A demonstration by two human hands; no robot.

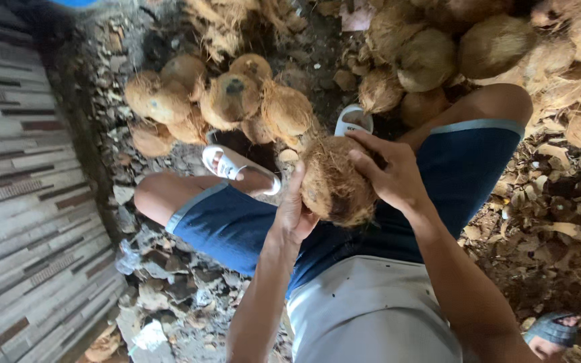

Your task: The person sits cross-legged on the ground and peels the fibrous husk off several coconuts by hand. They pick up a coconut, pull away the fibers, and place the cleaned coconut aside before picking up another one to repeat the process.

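A husked, fibrous brown coconut point(334, 181) is held between both hands over my lap. My left hand point(294, 212) grips its left side from below, fingers wrapped on the shell. On the coconut's upper right side rests my right hand point(388, 171), its fingers curled over the fibres. I sit with knees spread, in blue shorts point(237, 225) and a grey shirt point(371, 309), feet in white sandals point(226, 165).
A small heap of husked coconuts point(223, 101) lies past my feet. A larger pile point(479, 47) fills the upper right. Husk scraps and rubble point(546, 208) cover the ground. A striped tiled wall point(28, 195) stands on the left. Another person's sandalled foot point(553, 333) shows at lower right.
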